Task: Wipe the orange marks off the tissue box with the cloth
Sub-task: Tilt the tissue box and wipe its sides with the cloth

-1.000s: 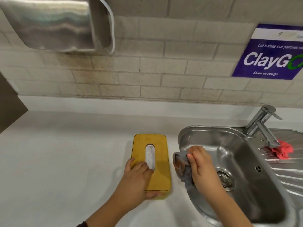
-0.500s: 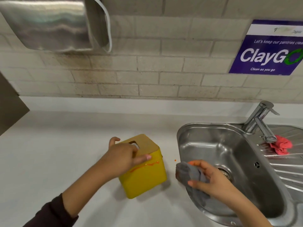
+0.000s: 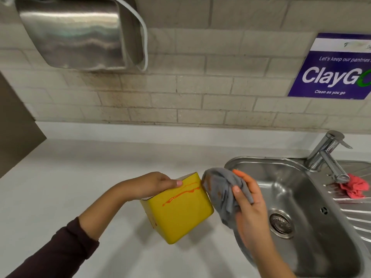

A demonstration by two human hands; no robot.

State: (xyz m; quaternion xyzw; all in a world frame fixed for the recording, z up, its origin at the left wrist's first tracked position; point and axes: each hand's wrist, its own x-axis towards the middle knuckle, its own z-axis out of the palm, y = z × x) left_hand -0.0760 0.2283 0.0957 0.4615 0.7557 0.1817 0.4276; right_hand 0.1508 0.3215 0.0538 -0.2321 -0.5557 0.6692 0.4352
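A yellow tissue box [image 3: 180,215] is tipped up on the white counter, one side wall facing me. An orange streak [image 3: 180,193] runs across the upper part of that wall. My left hand [image 3: 152,184] grips the box along its top far edge. My right hand [image 3: 249,205] holds a bunched grey cloth [image 3: 220,189], stained orange in places. The cloth sits at the box's upper right corner; I cannot tell whether it touches.
A steel sink [image 3: 297,177] with a drain [image 3: 281,223] lies right of the box, under my right hand. A tap [image 3: 329,157] and a pink rag [image 3: 355,187] are at its far right. A metal dispenser [image 3: 80,33] hangs on the tiled wall.
My left hand has tipped the box from flat on its base to a tilted pose, exposing the streaked side. My right hand has brought the cloth up from the sink rim to the box's corner.
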